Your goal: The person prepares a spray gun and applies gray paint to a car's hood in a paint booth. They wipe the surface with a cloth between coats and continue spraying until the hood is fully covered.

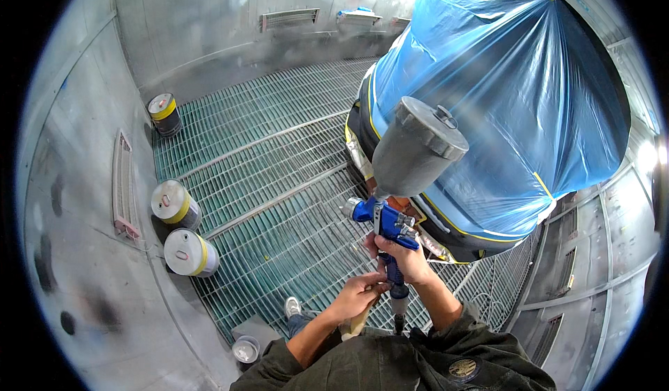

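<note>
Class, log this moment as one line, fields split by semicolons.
Right hand: grips blue spray gun; left hand: near its handle; cup: grey, lidded, atop gun; beyond gun: blue plastic sheet; by wall: three yellow-banded cans

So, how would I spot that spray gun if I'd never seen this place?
Find the large blue plastic sheeting on the picture's right. In front of its left side, the right hand grips the spray gun. Unlike the yellow-banded cans by the left wall, it has a blue body topped by a big grey cup.
</note>
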Demonstrator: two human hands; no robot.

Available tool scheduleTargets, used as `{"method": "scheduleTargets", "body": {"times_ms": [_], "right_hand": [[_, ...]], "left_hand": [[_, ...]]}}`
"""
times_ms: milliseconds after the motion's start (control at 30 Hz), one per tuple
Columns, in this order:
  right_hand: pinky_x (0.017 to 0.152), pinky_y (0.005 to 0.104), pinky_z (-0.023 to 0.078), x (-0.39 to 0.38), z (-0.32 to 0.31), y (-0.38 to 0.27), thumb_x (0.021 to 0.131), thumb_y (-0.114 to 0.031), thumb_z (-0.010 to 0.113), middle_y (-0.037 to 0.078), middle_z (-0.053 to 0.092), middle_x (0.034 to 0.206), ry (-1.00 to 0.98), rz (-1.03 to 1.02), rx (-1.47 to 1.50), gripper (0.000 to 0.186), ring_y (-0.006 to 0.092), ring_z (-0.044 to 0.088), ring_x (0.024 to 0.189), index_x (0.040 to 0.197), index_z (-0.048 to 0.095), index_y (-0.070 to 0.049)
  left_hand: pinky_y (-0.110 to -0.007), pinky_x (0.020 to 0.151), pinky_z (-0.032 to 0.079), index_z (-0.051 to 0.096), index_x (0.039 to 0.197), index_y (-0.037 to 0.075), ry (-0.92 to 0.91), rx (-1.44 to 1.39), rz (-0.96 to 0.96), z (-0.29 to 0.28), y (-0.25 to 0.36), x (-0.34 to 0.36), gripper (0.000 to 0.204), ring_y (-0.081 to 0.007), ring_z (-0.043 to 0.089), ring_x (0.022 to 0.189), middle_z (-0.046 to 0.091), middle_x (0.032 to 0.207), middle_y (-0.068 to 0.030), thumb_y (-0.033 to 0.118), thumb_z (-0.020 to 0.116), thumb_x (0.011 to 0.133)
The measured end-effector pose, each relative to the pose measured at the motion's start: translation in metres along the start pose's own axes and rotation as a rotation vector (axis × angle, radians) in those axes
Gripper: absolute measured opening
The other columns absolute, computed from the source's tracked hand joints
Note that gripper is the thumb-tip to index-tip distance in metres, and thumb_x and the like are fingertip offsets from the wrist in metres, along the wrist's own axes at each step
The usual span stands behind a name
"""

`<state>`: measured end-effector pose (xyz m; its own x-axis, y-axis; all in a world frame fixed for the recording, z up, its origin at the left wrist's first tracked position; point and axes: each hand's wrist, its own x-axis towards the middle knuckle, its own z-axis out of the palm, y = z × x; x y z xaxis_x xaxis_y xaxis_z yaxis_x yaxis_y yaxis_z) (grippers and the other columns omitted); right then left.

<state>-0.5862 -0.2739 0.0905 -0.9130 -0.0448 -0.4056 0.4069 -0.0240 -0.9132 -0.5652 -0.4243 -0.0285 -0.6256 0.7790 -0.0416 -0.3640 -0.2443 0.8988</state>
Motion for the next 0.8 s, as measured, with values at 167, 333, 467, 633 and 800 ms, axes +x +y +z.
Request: {"method": "scheduleTargets", "body": {"times_ms": [167, 333, 467, 633, 800], "right_hand": [[0.062, 0.0328, 0.057, 0.004, 0.02, -0.011, 0.094, -0.017, 0.062, 0.013, 0.065, 0.117, -0.022, -0.22, 0.229, 0.041, 0.023, 0.064, 0.1, 0.13, 0.051, -0.002], [0.059, 0.0328, 0.057, 0.021, 0.021, -0.019, 0.094, -0.016, 0.061, 0.012, 0.065, 0.112, 0.05, -0.188, 0.147, 0.037, 0.02, 0.063, 0.093, 0.128, 0.052, -0.003], [0.054, 0.032, 0.056, 0.044, 0.029, -0.044, 0.093, -0.012, 0.061, 0.013, 0.066, 0.109, 0.108, -0.245, 0.147, 0.035, 0.0201, 0.064, 0.091, 0.125, 0.054, -0.003], [0.059, 0.0346, 0.059, 0.049, 0.052, -0.091, 0.093, -0.011, 0.059, 0.014, 0.064, 0.113, 0.076, -0.322, 0.116, 0.037, 0.021, 0.062, 0.094, 0.128, 0.053, -0.001], [0.061, 0.0346, 0.059, 0.049, 0.06, -0.116, 0.092, -0.012, 0.06, 0.013, 0.065, 0.111, 0.074, -0.362, 0.111, 0.035, 0.0206, 0.063, 0.094, 0.124, 0.056, 0.0]], "left_hand": [[-0.022, 0.055, 0.039, 0.063, 0.109, 0.0, -0.002, -0.004, -0.11, 0.006, 0.026, -0.002, 0.017, -0.0049, 0.051, 0.063, 0.057, 0.075, 0.0021, 0.011, 0.059, 0.097], [-0.021, 0.054, 0.036, 0.065, 0.104, -0.001, 0.184, -0.242, -0.091, 0.004, 0.014, 0.004, 0.019, -0.0045, 0.049, 0.06, 0.058, 0.071, 0.0034, 0.015, 0.064, 0.094], [-0.022, 0.052, 0.032, 0.068, 0.098, -0.001, 0.218, -0.263, -0.058, -0.007, 0.048, 0.02, 0.02, -0.0043, 0.044, 0.057, 0.057, 0.07, 0.0028, 0.018, 0.063, 0.096], [-0.021, 0.048, 0.028, 0.068, 0.11, -0.004, 0.2, -0.226, 0.103, -0.021, 0.085, 0.024, 0.025, -0.0023, 0.039, 0.052, 0.053, 0.065, 0.005, 0.017, 0.06, 0.099], [-0.02, 0.045, 0.032, 0.066, 0.111, -0.004, 0.201, -0.232, 0.212, -0.023, 0.1, 0.025, 0.027, -0.0029, 0.045, 0.051, 0.056, 0.066, 0.0032, 0.018, 0.062, 0.097]]}}
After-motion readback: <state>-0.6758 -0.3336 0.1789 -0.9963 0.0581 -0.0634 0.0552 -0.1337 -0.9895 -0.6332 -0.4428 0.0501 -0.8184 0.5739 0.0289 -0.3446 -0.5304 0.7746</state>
